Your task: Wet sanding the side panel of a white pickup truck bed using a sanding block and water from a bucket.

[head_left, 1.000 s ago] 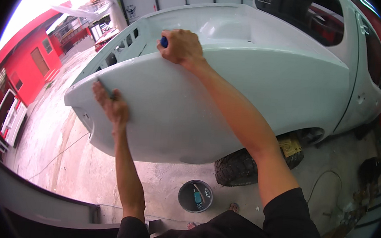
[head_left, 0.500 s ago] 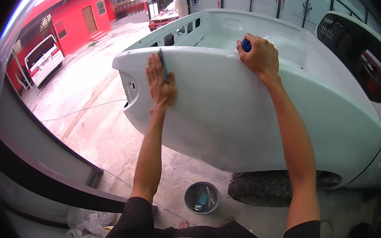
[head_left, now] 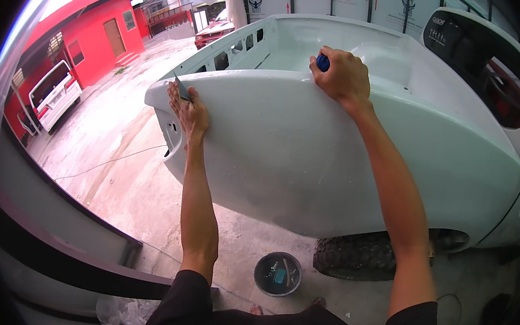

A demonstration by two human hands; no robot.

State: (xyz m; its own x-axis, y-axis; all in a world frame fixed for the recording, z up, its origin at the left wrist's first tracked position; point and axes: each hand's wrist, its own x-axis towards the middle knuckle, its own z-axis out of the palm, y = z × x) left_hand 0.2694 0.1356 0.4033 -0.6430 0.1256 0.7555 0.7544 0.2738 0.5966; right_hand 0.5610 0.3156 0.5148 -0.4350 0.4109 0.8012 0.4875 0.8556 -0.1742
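Observation:
My left hand [head_left: 187,111] lies near the rear corner of a white pickup's side panel [head_left: 261,144], fingers stretched along the curved surface. A thin dark grey sheet of sandpaper [head_left: 183,89] is held under and between that thumb and fingers, one pointed corner sticking up past the top edge. On the bed's upper rim, my right hand [head_left: 343,77] is closed around a blue round-ended object [head_left: 323,62]. Only its ridged blue end shows; my fingers hide the remainder.
A dark bucket [head_left: 278,274] with a teal block in it stands on the concrete floor below the panel. The truck's tyre [head_left: 353,255] is to its right. A dark curved frame [head_left: 75,258] runs along the left, with crumpled clear plastic [head_left: 126,314] beneath.
My left hand has slid left and slightly down along the panel with the sandpaper, toward the rear corner. My right hand keeps its hold on the rim as the view shifts slightly.

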